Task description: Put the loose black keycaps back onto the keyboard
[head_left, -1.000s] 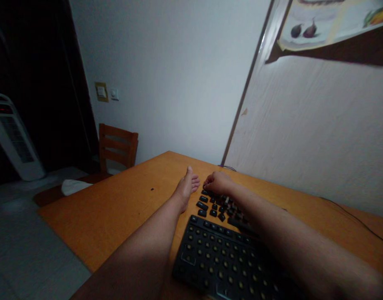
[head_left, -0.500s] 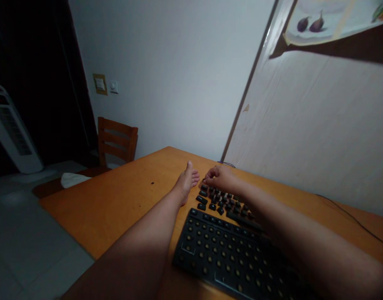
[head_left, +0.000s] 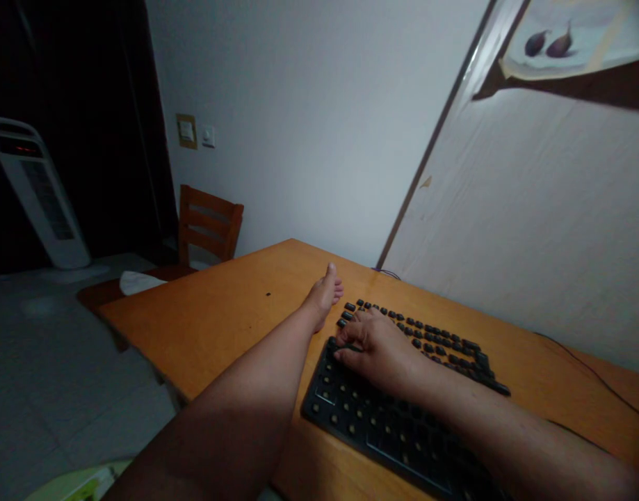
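A black keyboard lies on the table, most of its key stems bare. My right hand is over its upper left corner, thumb and fingers bent in around a keycap there; the grip is partly hidden by the fingers. Beyond the keyboard, loose black keycaps lie in rows like a keyboard layout, some of them covered by my right hand. My left hand rests on its edge on the table left of these rows, thumb up and fingers stretched out, holding nothing.
A small dark piece lies on the wooden table to the left. Dark cables run along the right side. A wooden chair stands past the table's far left edge. The wall rises behind.
My right hand has come back from the far left end of the loose keycaps to the keyboard's upper left corner. My left hand keeps its pose. The view has shifted slightly left.
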Tool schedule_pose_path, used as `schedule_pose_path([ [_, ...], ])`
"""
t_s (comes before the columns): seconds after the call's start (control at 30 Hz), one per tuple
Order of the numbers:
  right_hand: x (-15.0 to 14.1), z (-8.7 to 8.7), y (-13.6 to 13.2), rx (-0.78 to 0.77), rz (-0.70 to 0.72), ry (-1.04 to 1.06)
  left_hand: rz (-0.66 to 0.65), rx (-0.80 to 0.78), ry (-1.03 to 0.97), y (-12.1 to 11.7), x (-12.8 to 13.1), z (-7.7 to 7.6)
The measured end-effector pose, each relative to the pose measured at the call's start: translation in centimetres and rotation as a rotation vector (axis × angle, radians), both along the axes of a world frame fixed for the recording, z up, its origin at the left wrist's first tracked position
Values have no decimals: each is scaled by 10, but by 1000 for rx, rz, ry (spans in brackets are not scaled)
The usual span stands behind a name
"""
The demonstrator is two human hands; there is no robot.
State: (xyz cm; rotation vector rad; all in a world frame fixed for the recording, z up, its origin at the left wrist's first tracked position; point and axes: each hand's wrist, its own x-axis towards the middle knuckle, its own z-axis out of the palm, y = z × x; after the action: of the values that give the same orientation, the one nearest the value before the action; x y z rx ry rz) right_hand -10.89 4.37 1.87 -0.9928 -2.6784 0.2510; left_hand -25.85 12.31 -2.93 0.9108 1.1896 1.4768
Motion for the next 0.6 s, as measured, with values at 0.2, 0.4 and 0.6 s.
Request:
schedule_pose_path([
  [0.2,-2,-4,-7,-1,-24,-4,1,29,7,1,0,-2],
  [0.4,-8,-1,-10,0,-44,-27,3,34,3,2,1,-2],
  [0.6,-12,3,-12,-9,-52,-61,-11,40,-3,1,1,-2],
])
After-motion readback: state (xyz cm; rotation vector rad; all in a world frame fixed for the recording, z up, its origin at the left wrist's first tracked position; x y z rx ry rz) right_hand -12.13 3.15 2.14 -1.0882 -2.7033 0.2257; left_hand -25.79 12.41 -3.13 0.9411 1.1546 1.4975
